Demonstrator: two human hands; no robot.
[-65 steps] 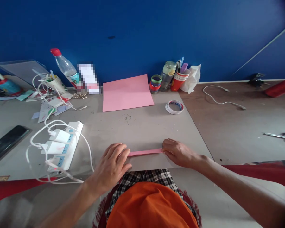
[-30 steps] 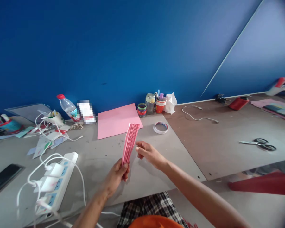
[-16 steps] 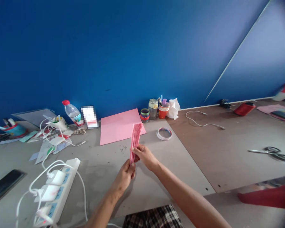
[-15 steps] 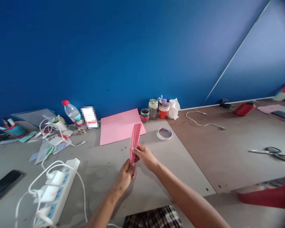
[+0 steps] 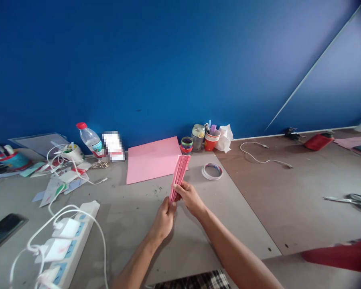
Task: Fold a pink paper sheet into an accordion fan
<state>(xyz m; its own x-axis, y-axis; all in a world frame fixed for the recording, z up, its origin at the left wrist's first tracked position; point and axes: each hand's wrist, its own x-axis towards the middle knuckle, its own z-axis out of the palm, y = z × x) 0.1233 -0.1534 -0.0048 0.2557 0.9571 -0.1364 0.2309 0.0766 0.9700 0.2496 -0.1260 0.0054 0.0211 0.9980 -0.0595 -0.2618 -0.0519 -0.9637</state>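
Observation:
A narrow strip of pink pleated paper (image 5: 181,170), folded like a closed fan, is held up over the grey table. My left hand (image 5: 165,218) pinches its lower end. Higher up, my right hand (image 5: 189,197) grips the pleats from the right side, thumb in front and fingers behind. The top of the folds leans slightly right and spreads a little. Behind it, a flat pink sheet (image 5: 152,160) lies near the wall, its right part hidden by the pleated paper.
A roll of tape (image 5: 212,171) lies right of my hands. Tape rolls (image 5: 186,145), a jar (image 5: 198,138) and a paper cup (image 5: 212,140) stand by the wall. At left are a power strip (image 5: 78,245) with cables and a phone (image 5: 4,233); scissors (image 5: 350,199) lie far right.
Both hands stay on the pleated paper, which now tilts more to the right with its folded edges turned more toward me. The view has shifted slightly.

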